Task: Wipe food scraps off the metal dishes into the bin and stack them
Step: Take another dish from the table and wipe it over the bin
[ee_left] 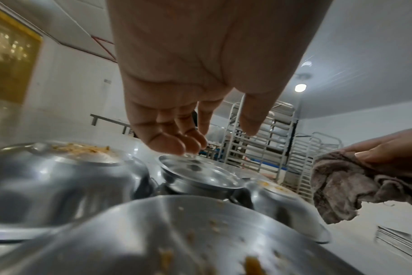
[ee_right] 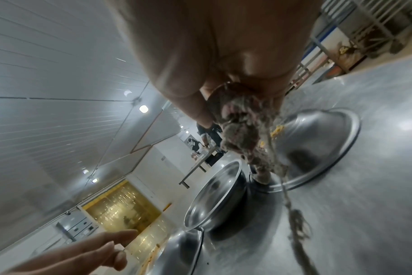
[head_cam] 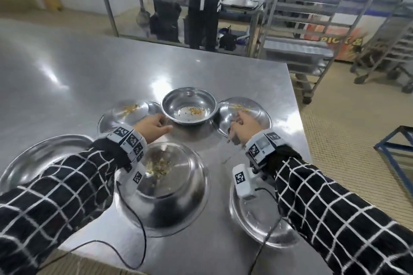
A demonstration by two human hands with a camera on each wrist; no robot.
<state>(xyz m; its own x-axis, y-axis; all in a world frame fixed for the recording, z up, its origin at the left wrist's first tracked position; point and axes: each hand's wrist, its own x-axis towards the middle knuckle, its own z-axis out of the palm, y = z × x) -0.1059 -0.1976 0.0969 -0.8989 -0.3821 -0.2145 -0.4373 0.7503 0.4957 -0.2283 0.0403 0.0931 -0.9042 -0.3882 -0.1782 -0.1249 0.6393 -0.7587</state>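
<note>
Head view: a steel worktop (head_cam: pixel 89 69) carries six metal dishes. An upright bowl (head_cam: pixel 189 105) with scraps on its bottom stands at the far middle. To its left and right two dishes (head_cam: pixel 125 114) and (head_cam: pixel 257 114) lie bottom up with scraps on top. Nearer, a big upturned bowl (head_cam: pixel 169 187) bears more scraps. A plate (head_cam: pixel 33 163) lies at the near left, partly under the left sleeve, and another plate (head_cam: pixel 250 221) lies at the near right. The left hand (head_cam: pixel 152 126) hovers just beside the upright bowl, fingers loosely bent and holding nothing. The right hand (head_cam: pixel 244 128) is over the near edge of the right-hand dish, fingers curled round a rag (head_cam: pixel 233 137). A person in dark clothes (head_cam: pixel 204 6) stands at a far table, and tray racks (head_cam: pixel 312 6) stand to the right.

Left wrist view: the left hand (ee_left: pixel 195 74) hangs with relaxed fingers (ee_left: pixel 167 143) above the rim of the upright bowl (ee_left: pixel 200 174), apart from it as far as I can tell. The right hand (ee_left: pixel 393 148) pinches the brownish rag (ee_left: pixel 346 186), which droops clear of the worktop.

Right wrist view: the right hand (ee_right: pixel 212 55) grips the bunched rag (ee_right: pixel 242 130), a frayed thread trailing from it. Behind it is the scrap-topped dish (ee_right: pixel 318 141); the upright bowl (ee_right: pixel 214 197) stands beside it.
</note>
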